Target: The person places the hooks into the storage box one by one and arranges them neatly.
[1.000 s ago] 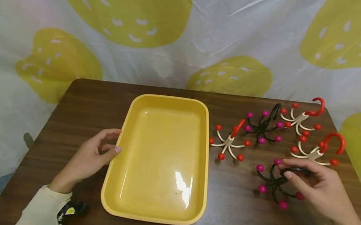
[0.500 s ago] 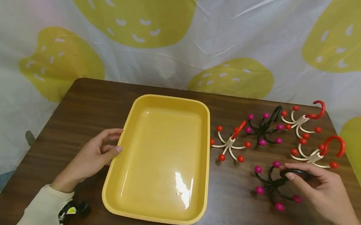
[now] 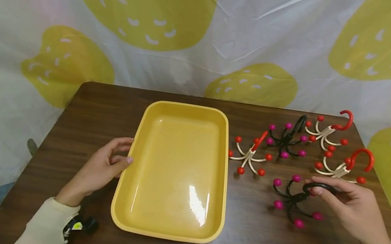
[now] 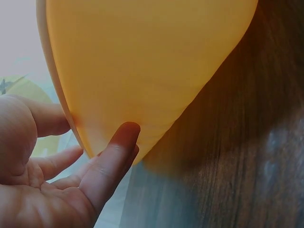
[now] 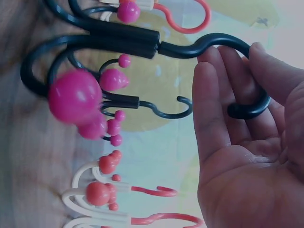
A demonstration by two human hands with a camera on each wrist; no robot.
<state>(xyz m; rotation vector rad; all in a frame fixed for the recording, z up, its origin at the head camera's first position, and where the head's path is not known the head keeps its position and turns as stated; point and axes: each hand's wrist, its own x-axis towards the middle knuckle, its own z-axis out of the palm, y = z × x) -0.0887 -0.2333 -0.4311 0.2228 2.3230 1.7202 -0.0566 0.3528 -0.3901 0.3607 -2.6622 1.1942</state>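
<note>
My right hand (image 3: 351,208) pinches the loop of a black hook hanger with magenta balls (image 3: 292,200) at the table's right front. In the right wrist view my fingers (image 5: 213,109) curl round the black hanger's hook (image 5: 247,107), and its ball-tipped arms (image 5: 76,95) point away from the palm. My left hand (image 3: 100,169) lies on the table by the left rim of an empty yellow tray (image 3: 182,108). The left wrist view shows the thumb (image 4: 111,156) touching the tray's outer wall (image 4: 142,71), the other fingers loosely bent.
Behind the held hanger lie a white hanger with red balls (image 3: 250,156), a second black one (image 3: 286,139), and two more white ones with red hooks (image 3: 327,131) (image 3: 345,164). The brown table (image 3: 88,116) ends just past them. A patterned sheet (image 3: 228,40) hangs behind.
The black hanger's arms have shifted slightly left and tilted under my right hand's grip. My left hand stays at the tray's rim.
</note>
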